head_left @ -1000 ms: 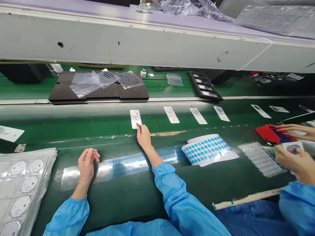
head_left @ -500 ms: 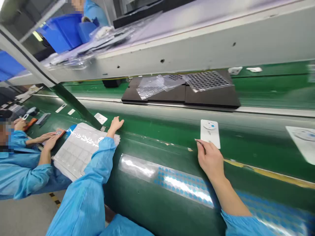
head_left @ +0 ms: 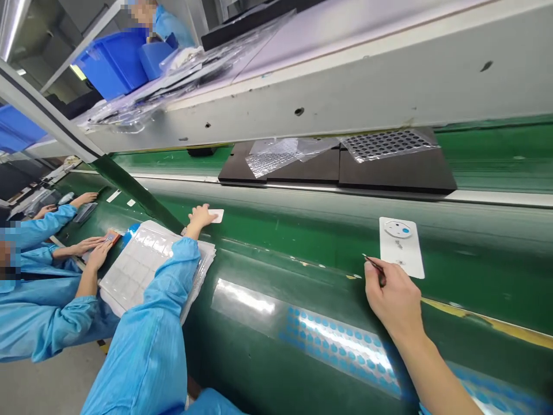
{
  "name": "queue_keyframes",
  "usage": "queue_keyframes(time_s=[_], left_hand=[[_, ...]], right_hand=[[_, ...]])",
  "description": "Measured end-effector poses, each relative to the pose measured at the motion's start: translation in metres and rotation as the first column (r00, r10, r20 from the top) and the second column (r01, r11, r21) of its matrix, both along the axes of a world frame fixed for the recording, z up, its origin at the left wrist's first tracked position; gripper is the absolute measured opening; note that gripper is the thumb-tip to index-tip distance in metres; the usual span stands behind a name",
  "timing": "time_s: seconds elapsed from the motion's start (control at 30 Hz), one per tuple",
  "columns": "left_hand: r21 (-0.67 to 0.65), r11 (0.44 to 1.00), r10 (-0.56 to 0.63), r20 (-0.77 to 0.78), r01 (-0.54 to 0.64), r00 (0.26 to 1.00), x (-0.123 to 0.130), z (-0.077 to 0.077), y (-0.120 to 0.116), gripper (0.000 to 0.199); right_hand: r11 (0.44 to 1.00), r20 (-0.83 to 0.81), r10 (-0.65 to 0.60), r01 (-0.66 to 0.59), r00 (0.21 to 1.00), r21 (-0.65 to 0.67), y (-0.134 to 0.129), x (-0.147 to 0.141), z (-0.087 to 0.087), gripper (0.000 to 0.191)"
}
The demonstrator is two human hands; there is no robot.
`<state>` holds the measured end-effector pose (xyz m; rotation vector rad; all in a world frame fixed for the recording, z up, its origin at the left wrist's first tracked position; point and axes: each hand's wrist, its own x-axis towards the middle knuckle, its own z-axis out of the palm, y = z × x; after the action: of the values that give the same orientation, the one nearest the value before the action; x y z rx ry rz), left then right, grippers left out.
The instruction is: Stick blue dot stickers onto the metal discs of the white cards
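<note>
Right hand (head_left: 395, 300) pinches tweezers (head_left: 374, 266) beside white card (head_left: 401, 246) — blue dot already on. Left hand (head_left: 199, 218), fingers flat, touches next card (head_left: 215, 215) — no dot visible.

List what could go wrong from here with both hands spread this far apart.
1. The left hand touches a small white card on the belt at full reach; it could slide off the fingers.
2. The sleeve lies across the stacked trays and could drag or tip them.
3. The right hand holds tweezers close to the white plate; with the view turned left, the tip could scratch it.
</note>
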<state>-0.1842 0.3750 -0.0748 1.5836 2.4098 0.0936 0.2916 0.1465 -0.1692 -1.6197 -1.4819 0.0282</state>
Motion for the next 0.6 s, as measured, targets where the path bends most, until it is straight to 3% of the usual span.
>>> queue_keyframes(time_s=[0.13,0.2,0.27,0.33,0.37,0.43,0.5,0.57,0.6], left_hand=[[0.015,0.973,0.229,0.064,-0.230,0.971,-0.012,0.015,0.018,0.111],[0.036,0.960,0.273,0.127,-0.279,0.954,-0.015,0.017,0.021,0.117],[0.086,0.954,0.265,0.208,-0.288,0.942,-0.016,0.016,0.020,0.115],[0.166,0.950,0.202,0.312,-0.263,0.928,-0.015,0.014,0.016,0.110],[0.217,0.946,0.147,0.369,-0.239,0.918,-0.014,0.014,0.014,0.104],[0.319,0.929,0.019,0.470,-0.190,0.882,-0.010,0.017,0.009,0.088],[0.396,0.906,-0.097,0.536,-0.148,0.838,-0.004,0.025,0.003,0.075],[0.496,0.861,-0.269,0.631,-0.111,0.728,0.007,0.036,-0.009,0.065],[0.554,0.826,-0.376,0.682,-0.107,0.627,0.014,0.042,-0.019,0.060]], right_hand=[[0.988,0.027,-0.125,0.123,0.992,0.090,-0.002,-0.002,0.010,0.057],[0.976,0.051,-0.202,0.197,0.978,0.097,-0.006,-0.007,0.020,0.059],[0.990,-0.016,-0.136,0.137,0.991,0.040,-0.012,-0.017,0.031,0.059],[0.996,-0.243,0.037,-0.055,0.969,-0.066,-0.022,-0.034,0.039,0.057],[0.978,-0.390,0.113,-0.171,0.914,-0.117,-0.028,-0.044,0.041,0.055],[0.903,-0.645,0.178,-0.383,0.743,-0.192,-0.042,-0.066,0.044,0.053],[0.805,-0.780,0.184,-0.547,0.598,-0.229,-0.058,-0.088,0.043,0.053],[0.716,-0.833,0.173,-0.648,0.526,-0.261,-0.075,-0.104,0.041,0.054],[0.684,-0.840,0.167,-0.674,0.516,-0.278,-0.083,-0.110,0.040,0.053]])
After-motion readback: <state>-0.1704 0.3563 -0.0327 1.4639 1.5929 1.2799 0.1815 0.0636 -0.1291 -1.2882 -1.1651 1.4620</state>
